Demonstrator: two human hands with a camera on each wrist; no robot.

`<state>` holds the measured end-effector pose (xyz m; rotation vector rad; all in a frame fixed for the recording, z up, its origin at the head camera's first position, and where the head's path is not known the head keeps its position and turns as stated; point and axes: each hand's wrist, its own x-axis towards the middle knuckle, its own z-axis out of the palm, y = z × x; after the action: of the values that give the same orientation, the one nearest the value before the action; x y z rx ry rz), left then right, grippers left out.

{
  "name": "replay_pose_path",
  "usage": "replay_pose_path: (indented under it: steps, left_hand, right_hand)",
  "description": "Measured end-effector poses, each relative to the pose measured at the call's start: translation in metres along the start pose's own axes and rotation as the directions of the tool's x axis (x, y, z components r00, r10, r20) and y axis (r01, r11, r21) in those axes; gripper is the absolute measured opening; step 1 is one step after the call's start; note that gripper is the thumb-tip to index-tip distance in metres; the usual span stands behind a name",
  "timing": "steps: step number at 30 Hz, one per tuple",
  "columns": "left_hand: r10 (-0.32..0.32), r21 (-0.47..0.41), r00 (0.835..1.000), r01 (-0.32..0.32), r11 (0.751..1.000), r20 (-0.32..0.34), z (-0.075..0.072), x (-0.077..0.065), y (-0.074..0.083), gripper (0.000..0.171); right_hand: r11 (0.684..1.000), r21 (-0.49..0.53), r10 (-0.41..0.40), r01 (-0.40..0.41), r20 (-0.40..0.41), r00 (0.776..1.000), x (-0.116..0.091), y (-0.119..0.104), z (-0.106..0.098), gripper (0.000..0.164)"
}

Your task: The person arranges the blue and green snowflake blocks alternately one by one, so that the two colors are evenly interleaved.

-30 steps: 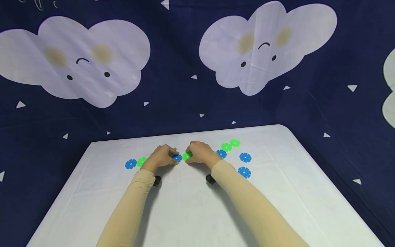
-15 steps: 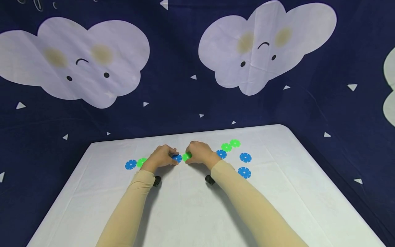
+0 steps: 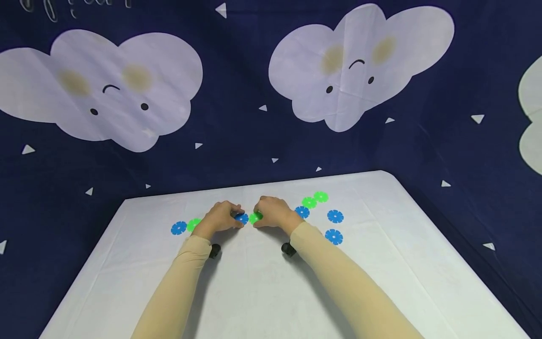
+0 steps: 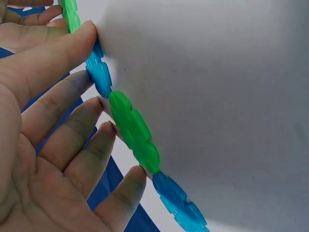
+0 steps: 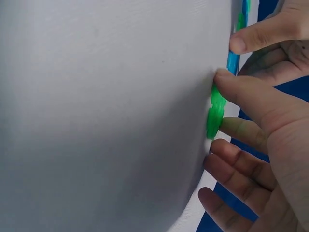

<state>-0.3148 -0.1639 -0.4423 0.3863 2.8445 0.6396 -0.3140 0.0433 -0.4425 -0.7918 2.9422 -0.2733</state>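
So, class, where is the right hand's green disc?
In the head view, the green disc is pinched by the right hand, just right of the blue disc that the left hand pinches.

The left forearm and right forearm, both sleeved, are slanting inward. The left hand is pinching between thumb and index finger, its other fingers standing apart; near it, the right hand is pinching likewise, its other fingers bending slightly.
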Motion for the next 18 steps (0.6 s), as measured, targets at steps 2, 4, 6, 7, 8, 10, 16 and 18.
replay_pose_path:
  steps: [2, 4, 6, 7, 8, 10, 16, 18]
  left_hand:
    - [0.006, 0.004, 1.0, -0.006, 1.0, -0.003, 0.0, 0.0, 0.0, 0.05]
    - [0.017, 0.014, 1.0, -0.017, 1.0, -0.005, 0.001, 0.0, 0.0, 0.049]
    - [0.02, 0.025, 1.0, -0.02, 0.999, -0.001, 0.0, -0.001, 0.001, 0.049]
    - [0.019, 0.028, 1.0, -0.019, 0.999, 0.001, 0.0, -0.001, 0.002, 0.049]
    - [0.018, 0.035, 1.0, -0.018, 0.999, 0.005, 0.0, -0.001, 0.002, 0.049]
    - [0.015, 0.048, 1.0, -0.015, 0.999, 0.009, -0.001, -0.002, 0.003, 0.049]
    - [0.031, 0.083, 1.0, -0.031, 0.996, 0.001, -0.002, -0.001, 0.006, 0.05]
    - [0.043, 0.094, 0.999, -0.043, 0.995, 0.0, -0.002, 0.0, 0.006, 0.051]
  right_hand:
    - [1.0, 0.02, -0.003, 0.002, 0.012, 1.0, -0.001, 0.002, -0.001, 0.055]
    - [0.998, 0.055, -0.006, 0.004, 0.029, 1.0, -0.003, 0.005, -0.003, 0.057]
    - [0.995, 0.099, -0.014, 0.01, 0.043, 0.999, -0.005, 0.01, -0.005, 0.057]
    - [0.993, 0.12, -0.02, 0.014, 0.051, 0.999, -0.006, 0.012, -0.007, 0.056]
    - [0.989, 0.144, -0.024, 0.016, 0.057, 0.998, -0.008, 0.016, -0.009, 0.055]
    - [0.983, 0.184, -0.029, 0.016, 0.064, 0.998, -0.011, 0.023, -0.014, 0.052]
    - [0.967, 0.253, 0.018, -0.038, 0.082, 0.996, -0.026, 0.053, -0.033, 0.047]
    - [0.966, 0.253, 0.031, -0.054, 0.094, 0.995, -0.033, 0.064, -0.039, 0.047]
